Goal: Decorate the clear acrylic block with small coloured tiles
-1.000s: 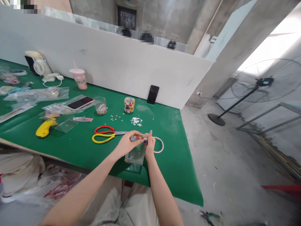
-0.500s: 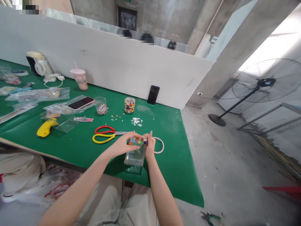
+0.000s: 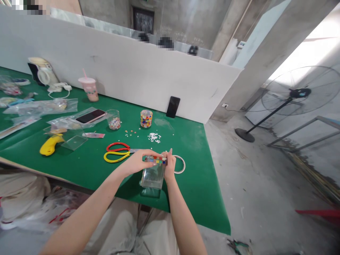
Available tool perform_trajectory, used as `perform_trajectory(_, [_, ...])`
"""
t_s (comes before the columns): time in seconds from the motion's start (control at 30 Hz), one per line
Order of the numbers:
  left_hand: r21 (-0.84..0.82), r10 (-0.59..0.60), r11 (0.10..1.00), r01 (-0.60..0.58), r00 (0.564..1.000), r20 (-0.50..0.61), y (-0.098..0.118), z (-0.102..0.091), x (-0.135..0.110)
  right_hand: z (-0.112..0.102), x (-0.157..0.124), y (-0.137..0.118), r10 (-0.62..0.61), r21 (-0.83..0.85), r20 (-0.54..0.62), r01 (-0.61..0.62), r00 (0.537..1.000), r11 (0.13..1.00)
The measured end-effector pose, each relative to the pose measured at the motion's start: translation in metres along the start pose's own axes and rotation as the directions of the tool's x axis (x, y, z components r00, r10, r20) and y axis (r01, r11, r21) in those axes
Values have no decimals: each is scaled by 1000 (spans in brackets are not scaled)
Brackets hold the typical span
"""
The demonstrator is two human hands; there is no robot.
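A clear box (image 3: pixel 153 177) with coloured mosaic tiles (image 3: pixel 156 160) along its upper edge is between my hands, tilted above the green table. My left hand (image 3: pixel 136 163) grips its tiled edge from the left, thumb and fingers on either side. On the right, my right hand (image 3: pixel 169 165) closes around the box's right side, thumb pointing up. Scissors (image 3: pixel 118 152) with one red and one yellow handle lie beside my left hand, their blades partly hidden behind it. A white ring-shaped roll of tape (image 3: pixel 183 164) lies just right of my right hand.
White tile pieces (image 3: pixel 154 137) lie scattered beyond my hands, near a tiled round jar (image 3: pixel 146 118) and a clear cup of pieces (image 3: pixel 114 120). A yellow-handled tool (image 3: pixel 50 145), phone (image 3: pixel 90 116) and pink tumbler (image 3: pixel 89 88) are left. The table's right edge (image 3: pixel 216 177) is close.
Both hands keep their hold on the box with almost no movement. My left fingers seem to lie slightly further over the tiled edge; the view has shifted a little.
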State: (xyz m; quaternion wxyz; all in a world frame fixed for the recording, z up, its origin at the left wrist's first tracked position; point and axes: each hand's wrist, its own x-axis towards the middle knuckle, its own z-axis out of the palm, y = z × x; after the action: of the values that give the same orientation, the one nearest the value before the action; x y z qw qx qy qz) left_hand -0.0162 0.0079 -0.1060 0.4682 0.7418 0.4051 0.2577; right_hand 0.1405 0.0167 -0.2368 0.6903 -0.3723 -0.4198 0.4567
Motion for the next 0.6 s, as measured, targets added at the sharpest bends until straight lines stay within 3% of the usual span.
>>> perform_trajectory(0.6, [-49,-25,999,23,999,-34,1,4,-3,8,-1,-12,1,-55,-49,-4,999,998])
